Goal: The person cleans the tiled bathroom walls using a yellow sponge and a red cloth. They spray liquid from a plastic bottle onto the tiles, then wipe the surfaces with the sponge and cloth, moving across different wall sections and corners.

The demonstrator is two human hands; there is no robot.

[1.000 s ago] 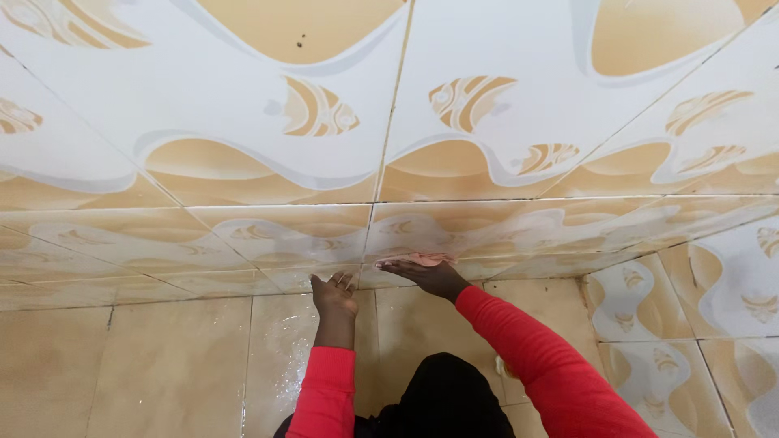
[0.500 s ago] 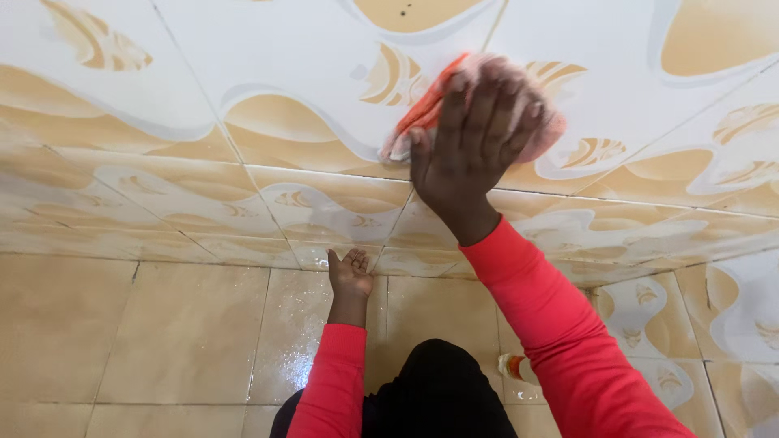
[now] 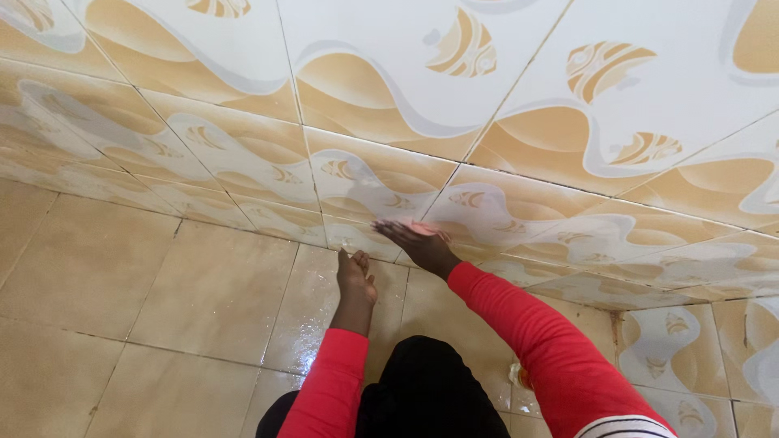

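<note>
A: What does the head view show?

B: A person in red sleeves, seen from above, close to a tiled wall (image 3: 454,105). The wall tiles are white and tan with wavy lines and little fish shapes.

A: Where is the right hand (image 3: 422,245)?

B: Low on the wall, near where the wall meets the floor (image 3: 122,284). It lies flat, fingers stretched out, pressing a pink cloth (image 3: 415,228) on a wall tile. Only a small edge of the cloth peeks out past the fingers.

A: So the grip is holding the cloth?

B: Yes, it pins the cloth to the wall under a flat palm, not a fist.

A: And the left hand (image 3: 355,280)?

B: It is just beside the right one, a bit lower, over a floor tile close to the wall's bottom edge. Its fingers are loosely spread and it holds nothing. I cannot tell if it touches the floor.

A: What is the floor like?

B: Plain tan tiles. The tile under the left hand looks wet and shiny.

A: Anything else?

B: A small thing with some orange (image 3: 519,376) sits on the floor by the right arm, mostly hidden.
</note>
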